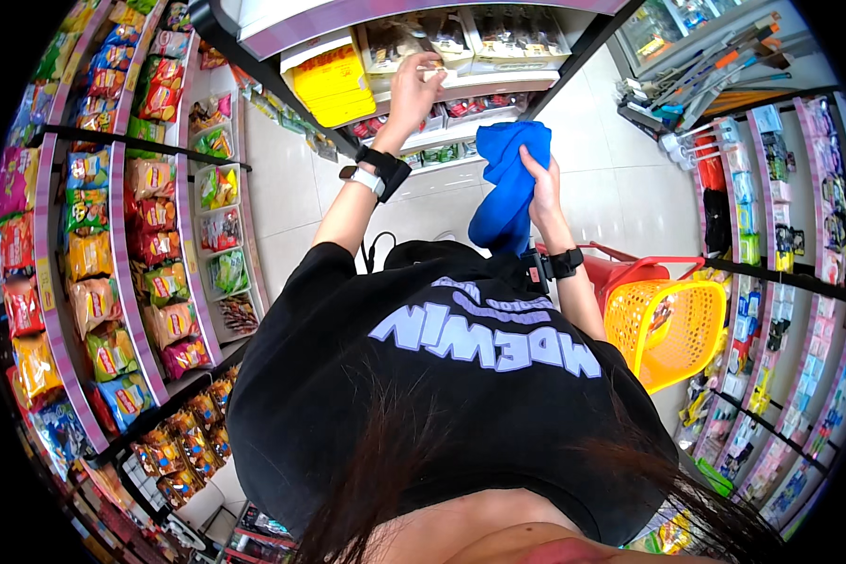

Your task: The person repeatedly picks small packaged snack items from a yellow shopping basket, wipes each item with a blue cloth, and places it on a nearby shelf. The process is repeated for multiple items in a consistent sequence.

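Note:
My right hand (544,185) grips a blue cloth (511,166), which hangs in folds in front of my body. On the other side my left hand (416,95) reaches to the front of a shelf, with bent fingers at small wrapped goods (412,46) in an open white box. Whether those fingers hold a packet is hard to make out. Just left of that hand stands a stack of yellow packets (331,84) bearing writing. A second white box (518,67) with dark wrapped items is at the right on the same shelf.
Snack-bag shelves (120,233) line the left side. To my right stand a red and yellow shopping basket (666,335) and racks of small goods (768,211). Mops or brooms (712,70) lean at the upper right. A lower shelf (458,151) holds more packets above the tiled floor (599,162).

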